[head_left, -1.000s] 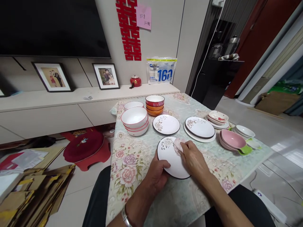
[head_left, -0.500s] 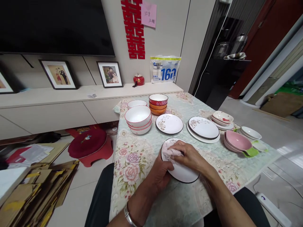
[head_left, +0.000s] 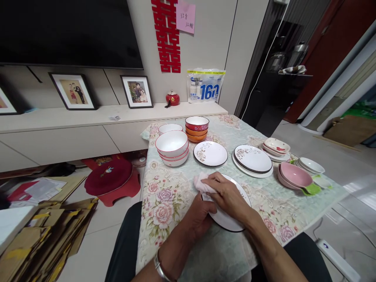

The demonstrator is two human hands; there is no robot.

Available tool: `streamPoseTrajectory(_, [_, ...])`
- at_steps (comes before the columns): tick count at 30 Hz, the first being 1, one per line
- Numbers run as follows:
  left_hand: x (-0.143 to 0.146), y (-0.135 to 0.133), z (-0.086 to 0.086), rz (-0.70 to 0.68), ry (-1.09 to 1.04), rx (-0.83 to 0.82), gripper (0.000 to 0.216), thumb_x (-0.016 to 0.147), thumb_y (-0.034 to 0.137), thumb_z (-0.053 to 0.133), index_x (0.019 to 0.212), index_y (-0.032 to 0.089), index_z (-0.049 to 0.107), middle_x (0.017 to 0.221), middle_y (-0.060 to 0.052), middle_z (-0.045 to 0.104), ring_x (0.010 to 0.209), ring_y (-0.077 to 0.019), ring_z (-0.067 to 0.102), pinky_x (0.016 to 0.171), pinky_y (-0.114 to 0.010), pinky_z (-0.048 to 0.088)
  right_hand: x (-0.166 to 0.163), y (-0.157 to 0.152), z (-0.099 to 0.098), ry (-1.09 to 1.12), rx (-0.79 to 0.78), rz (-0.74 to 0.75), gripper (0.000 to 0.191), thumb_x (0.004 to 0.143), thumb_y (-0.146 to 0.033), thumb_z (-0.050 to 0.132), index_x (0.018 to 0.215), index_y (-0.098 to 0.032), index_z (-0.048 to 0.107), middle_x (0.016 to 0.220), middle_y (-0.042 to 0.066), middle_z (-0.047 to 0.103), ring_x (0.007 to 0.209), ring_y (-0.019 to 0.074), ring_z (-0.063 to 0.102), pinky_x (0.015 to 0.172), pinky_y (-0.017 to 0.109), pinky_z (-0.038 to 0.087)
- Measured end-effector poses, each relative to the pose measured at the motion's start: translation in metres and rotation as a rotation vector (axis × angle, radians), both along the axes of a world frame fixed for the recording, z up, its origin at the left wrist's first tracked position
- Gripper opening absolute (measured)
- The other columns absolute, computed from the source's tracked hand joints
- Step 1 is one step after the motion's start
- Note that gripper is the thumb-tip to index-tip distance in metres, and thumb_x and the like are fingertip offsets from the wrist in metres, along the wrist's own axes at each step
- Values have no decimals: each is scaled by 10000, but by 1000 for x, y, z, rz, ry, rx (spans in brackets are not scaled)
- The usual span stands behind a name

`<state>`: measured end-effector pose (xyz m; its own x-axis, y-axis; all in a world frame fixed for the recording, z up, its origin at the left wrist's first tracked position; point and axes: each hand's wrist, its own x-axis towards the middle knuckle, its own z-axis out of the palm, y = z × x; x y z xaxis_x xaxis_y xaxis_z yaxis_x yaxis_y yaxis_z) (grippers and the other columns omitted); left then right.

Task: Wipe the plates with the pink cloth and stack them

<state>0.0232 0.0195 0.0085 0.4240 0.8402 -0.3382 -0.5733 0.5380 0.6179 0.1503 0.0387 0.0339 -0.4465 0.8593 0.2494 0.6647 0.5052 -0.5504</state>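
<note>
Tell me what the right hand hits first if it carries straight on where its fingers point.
Beyond the cloth it holds, the right hand would probably meet the stack of red-rimmed white bowls first, though this single view leaves height and depth unclear.

A red lidded jar (head_left: 172, 98) stands on the white cabinet (head_left: 91, 116). Left of the jar is a framed couple portrait (head_left: 136, 92); right, a plastic packet (head_left: 205, 87) marked 160; above, red double-happiness paper-cuts (head_left: 167, 36); below left, a maroon-topped stool (head_left: 109, 177).
</note>
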Motion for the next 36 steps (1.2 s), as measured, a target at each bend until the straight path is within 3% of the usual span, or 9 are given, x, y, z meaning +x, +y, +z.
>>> streamPoseTrajectory(2, [0,0,0,-5,-1,14,567,402,-13,505,931,154,620,744,-20,673,703,-180,600,623,-269,408,2,0,2,62,-29,93,397,879,-64,526,1176,-272,687,1128,43,627,1031,177,602,883,285,467])
streamPoseTrajectory(4, [0,0,1,-12,2,12,608,399,-8,502,972,154,628,785,-28,689,721,-188,609,638,-278,418,8,1,3,50,-52,51,372,883,-88,548,1168,-276,695,1102,40,641,1011,179,613,870,287,470])
streamPoseTrajectory(11, [-1,2,6,-8,-17,-28,896,374,-10,474,1235,201,602,1028,-62,742,932,-271,650,794,-353,481,34,5,2,-473,-93,-560,207,941,-204,515,1035,-179,698,961,97,600,807,209,623,643,284,393])
streamPoseTrajectory(14, [-1,1,6,-6,-26,-18,916,379,-14,474,1261,206,589,1059,-68,741,947,-277,651,805,-360,485,31,4,0,-623,-88,-697,226,969,-244,480,1016,-145,677,965,130,593,757,214,622,588,291,344])
streamPoseTrajectory(17, [-1,1,5,-4,-23,-5,869,384,-13,478,1218,197,603,1027,-62,737,905,-261,652,768,-339,480,16,2,-1,-615,-27,-631,213,955,-173,472,1063,-141,654,987,135,585,801,216,615,611,289,358])
streamPoseTrajectory(24, [-1,1,1,-24,6,5,589,398,7,497,950,160,631,752,-19,673,722,-197,609,658,-288,428,-2,-5,7,-170,-24,-65,290,948,-132,492,1184,-237,624,1050,47,587,926,167,580,789,258,430])
streamPoseTrajectory(26, [-1,1,2,-16,8,-13,624,389,3,496,977,164,634,782,-24,689,751,-210,623,668,-293,434,7,-4,9,-184,-58,-107,231,946,-152,522,1113,-234,658,998,42,604,915,177,572,787,267,421])
streamPoseTrajectory(30, [-2,2,7,-15,-10,-40,815,372,-13,484,1151,182,624,952,-54,735,890,-260,652,763,-336,471,32,1,6,-426,-43,-384,98,907,-191,601,874,-196,694,896,82,613,928,242,539,765,315,395])
streamPoseTrajectory(36, [-2,3,5,-9,-28,-44,902,381,-14,478,1247,210,599,992,-50,746,933,-271,656,800,-355,487,25,-1,-5,-600,38,-587,239,869,-21,495,919,-147,692,961,155,613,967,286,527,708,337,397])
